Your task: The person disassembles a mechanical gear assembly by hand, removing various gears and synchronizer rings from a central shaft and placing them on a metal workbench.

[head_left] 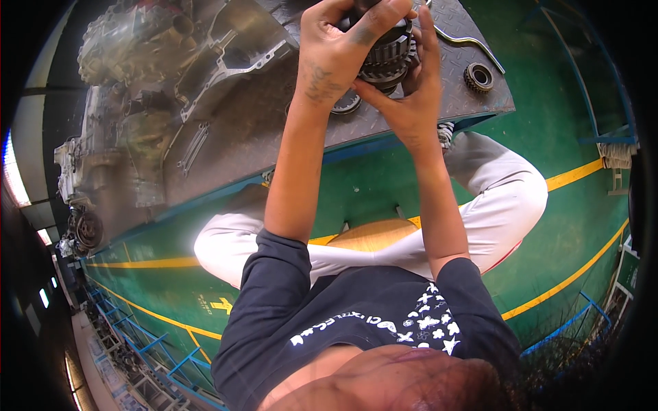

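Note:
My left hand point(334, 51) is wrapped round the upper part of a dark gear shaft point(388, 67) with toothed gears stacked along it. From the other side, the fingers and thumb of my right hand point(413, 103) close round its lower gears. Both hands keep the shaft over the metal bench top point(260, 130), near its front edge. Partly hidden behind my left wrist lies a metal ring point(348, 104). A toothed bearing-like ring point(478, 78) rests on the bench to the right of my right hand.
A cast metal housing point(229, 58) lies left of my hands, with two wrenches point(194, 147) nearer the edge. Bulky gearbox castings point(130, 44) crowd the far left. A bent metal rod point(473, 41) lies at the right. Below the bench is a wooden stool point(373, 235).

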Available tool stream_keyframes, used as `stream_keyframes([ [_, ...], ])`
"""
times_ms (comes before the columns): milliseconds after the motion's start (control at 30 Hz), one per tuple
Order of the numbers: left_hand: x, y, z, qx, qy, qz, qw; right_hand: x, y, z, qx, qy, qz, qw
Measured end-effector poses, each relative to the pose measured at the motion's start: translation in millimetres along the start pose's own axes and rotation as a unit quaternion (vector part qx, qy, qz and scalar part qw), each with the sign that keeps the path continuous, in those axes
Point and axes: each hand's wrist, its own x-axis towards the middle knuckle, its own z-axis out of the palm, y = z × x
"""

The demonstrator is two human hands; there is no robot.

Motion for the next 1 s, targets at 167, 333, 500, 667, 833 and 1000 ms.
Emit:
stream_keyframes([
  [167,-2,2,3,0.019,0.024,-0.013,0.999,18,-18,-12,-0.211,-0.088,0.093,0.969],
  [333,7,-2,4,-0.003,0.032,0.001,0.999,33,-19,-8,-0.175,-0.093,0.11,0.974],
  [500,10,-6,8,0.032,0.06,0.012,0.998,14,-16,14,-0.191,0.03,0.065,0.979],
  [667,4,-3,22,0.036,0.086,0.018,0.996,3,-20,28,-0.198,0.111,0.026,0.973],
  [833,4,0,19,0.05,0.095,0.037,0.994,12,-22,18,-0.205,0.041,0.048,0.977],
  [1000,11,-7,1,0.005,0.034,0.107,0.994,22,-17,-6,-0.131,-0.097,0.14,0.977],
])
